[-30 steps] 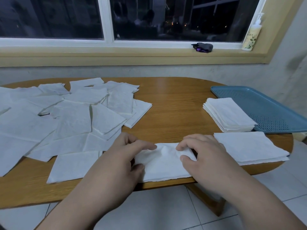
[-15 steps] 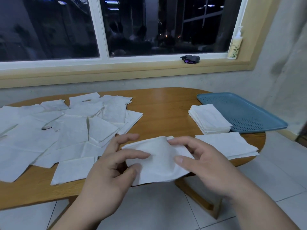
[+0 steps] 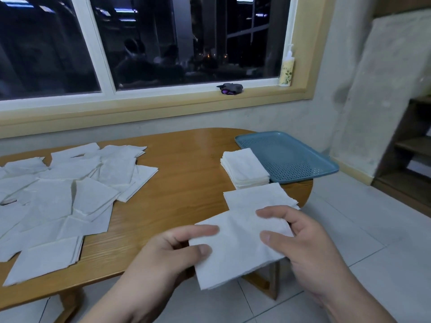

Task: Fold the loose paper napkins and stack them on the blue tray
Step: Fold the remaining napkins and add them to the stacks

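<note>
Both hands hold one folded white napkin [image 3: 235, 248] in the air over the table's near edge. My left hand [image 3: 172, 250] pinches its left side between thumb and forefinger. My right hand [image 3: 300, 238] pinches its right side. Just beyond it lies a small pile of larger folded napkins [image 3: 254, 197]. A taller stack of folded napkins [image 3: 245, 169] sits behind that, touching the blue perforated tray [image 3: 291, 155] at the table's right end. Several loose napkins [image 3: 70, 197] cover the table's left half.
The wooden oval table [image 3: 186, 183] stands under a window with a lotion bottle [image 3: 287, 68] and a small dark object [image 3: 231, 88] on the sill. A tiled floor lies to the right, with a leaning board and wooden shelves by the wall.
The napkin was lifted off the table edge and carried to the right, toward the folded piles. My view swung up and to the right.
</note>
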{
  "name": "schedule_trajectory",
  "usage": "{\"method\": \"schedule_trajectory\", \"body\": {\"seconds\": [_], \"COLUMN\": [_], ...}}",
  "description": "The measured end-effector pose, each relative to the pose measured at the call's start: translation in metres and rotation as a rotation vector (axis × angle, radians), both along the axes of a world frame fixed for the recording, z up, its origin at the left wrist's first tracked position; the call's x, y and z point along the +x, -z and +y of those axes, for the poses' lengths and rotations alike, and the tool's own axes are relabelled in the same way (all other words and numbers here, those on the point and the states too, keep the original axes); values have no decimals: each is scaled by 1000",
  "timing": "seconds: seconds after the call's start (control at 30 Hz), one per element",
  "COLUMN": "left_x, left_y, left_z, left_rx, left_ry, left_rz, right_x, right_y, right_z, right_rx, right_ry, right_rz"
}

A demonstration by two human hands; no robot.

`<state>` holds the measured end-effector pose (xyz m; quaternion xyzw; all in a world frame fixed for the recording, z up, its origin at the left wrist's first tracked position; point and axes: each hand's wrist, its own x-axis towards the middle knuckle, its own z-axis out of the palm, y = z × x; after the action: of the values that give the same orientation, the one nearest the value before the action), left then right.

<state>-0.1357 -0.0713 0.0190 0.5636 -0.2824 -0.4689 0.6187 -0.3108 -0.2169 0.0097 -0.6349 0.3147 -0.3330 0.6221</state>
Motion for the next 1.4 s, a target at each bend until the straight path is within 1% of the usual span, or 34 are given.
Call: {"method": "schedule_trajectory", "body": {"seconds": [0.07, 0.13, 0.23, 0.3, 0.37, 0.47, 0.53, 0.6, 0.73, 0.83, 0.9, 1.0, 1.07, 1.17, 1.23, 1.3, 1.4], "left_x": [-3, -6, -6, 0, 7, 11, 12, 12, 15, 13, 12, 12, 10, 9, 10, 14, 22], "left_y": [-3, -7, -12, -12, -7, -2, 0, 1, 6, 10, 12, 15, 15, 14, 12, 10, 10], "left_z": [-11, -23, -46, -65, -85, -110, -121, -127, -132, -135, -137, -134, -131, -123, -114, -97, -55], "left_rx": [-10, -17, 12, 44, 80, 145, 190, 209, 237, 282, 284, 232, 235, 228, 194, 169, 160], "left_ry": [21, 15, -49, -94, -130, -137, -143, -152, -135, -82, -84, -115, -80, -75, -141, -213, -280], "left_rz": [-3, -69, -229, -402, -558, -650, -723, -783, -840, -997, -1069, -1128, -1155, -1119, -1118, -1106, -1062], "right_x": [-3, -4, -2, 2, 7, 16, 21, 26, 30, 29, 25, 20, 19, 19, 21, 30, 56], "right_y": [3, 4, 1, -4, -8, -13, -12, -6, 7, 18, 22, 22, 20, 15, 11, 8, 8], "right_z": [-9, -19, -40, -56, -72, -91, -100, -105, -110, -113, -112, -108, -106, -103, -97, -78, -31], "right_rx": [-16, -28, -17, -34, -143, -306, -362, -423, -510, -572, -635, -760, -796, -800, -856, -901, -946], "right_ry": [42, 56, 41, 41, 111, 214, 232, 205, 195, 224, 287, 374, 338, 285, 301, 304, 168], "right_rz": [8, 5, 34, 83, 173, 342, 422, 495, 580, 690, 737, 757, 828, 912, 873, 782, 634]}}
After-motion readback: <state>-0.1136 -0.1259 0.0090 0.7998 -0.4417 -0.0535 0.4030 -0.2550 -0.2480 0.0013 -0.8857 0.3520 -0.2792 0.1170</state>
